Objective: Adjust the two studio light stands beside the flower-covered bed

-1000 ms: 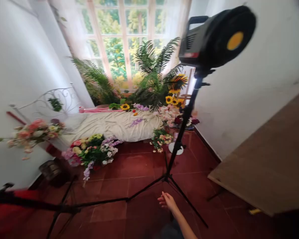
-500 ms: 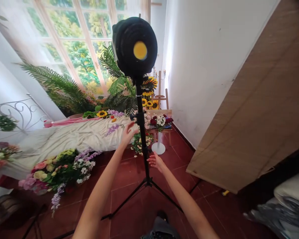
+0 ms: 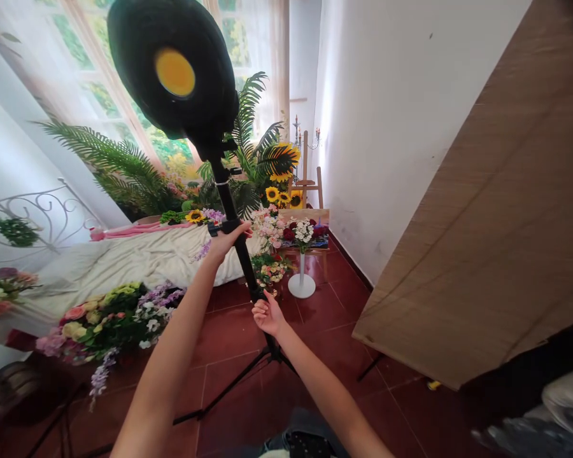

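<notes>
A black studio light with a round yellow disc in its front tops a black light stand, which leans to the left and toward me. Wrapped around the pole, just at the upper collar with its knob, is my left hand. Lower down, my right hand has its fingers curled at the lower collar; its fingertips partly hide what they grip there. The tripod legs spread on the floor below, with the right one partly covered by my forearm.
To the left stands a bed with a cream cover and flower bunches before it. Behind the pole are a white pedestal with flowers and a wooden easel. A large brown panel leans at right above red floor tiles.
Both hands have closed in on the stand, the left on the pole and the right at the lower collar. The light has tipped left and come nearer to me.
</notes>
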The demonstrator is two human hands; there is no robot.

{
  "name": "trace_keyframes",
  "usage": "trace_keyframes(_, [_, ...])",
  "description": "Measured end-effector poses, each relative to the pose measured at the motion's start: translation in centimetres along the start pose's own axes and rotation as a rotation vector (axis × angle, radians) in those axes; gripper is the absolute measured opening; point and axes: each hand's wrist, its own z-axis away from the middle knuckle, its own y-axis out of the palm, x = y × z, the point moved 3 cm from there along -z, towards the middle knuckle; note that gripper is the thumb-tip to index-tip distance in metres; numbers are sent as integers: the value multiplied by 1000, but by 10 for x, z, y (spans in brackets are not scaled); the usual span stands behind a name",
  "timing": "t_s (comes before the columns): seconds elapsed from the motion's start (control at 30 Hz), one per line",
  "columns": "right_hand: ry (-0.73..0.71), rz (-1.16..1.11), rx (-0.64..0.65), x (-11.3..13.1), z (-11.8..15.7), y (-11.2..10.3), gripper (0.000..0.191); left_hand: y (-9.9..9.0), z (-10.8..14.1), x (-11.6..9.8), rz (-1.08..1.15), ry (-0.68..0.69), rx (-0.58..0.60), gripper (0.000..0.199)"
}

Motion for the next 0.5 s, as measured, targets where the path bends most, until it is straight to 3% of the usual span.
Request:
trace_keyframes(0.1, [30, 3, 26, 3, -1, -2, 49, 3, -3, 2, -68, -66, -2, 32])
trace_keyframes(0.17, [25, 33, 62, 5, -2, -4, 51, 1, -6, 4, -125, -71, -92, 27])
trace_keyframes(0.27, [-55, 249, 80, 9, -4, -7, 51, 1, -9, 8, -131, -51, -102, 25])
trace_keyframes(0.37, [-211, 820, -63, 24, -1, -6, 45, 1, -12, 12, -126, -41, -71, 25])
trace_keyframes(0.5, [-465, 1928, -296, 51, 15, 13, 27, -2, -15, 17, -135, -39, -61, 25])
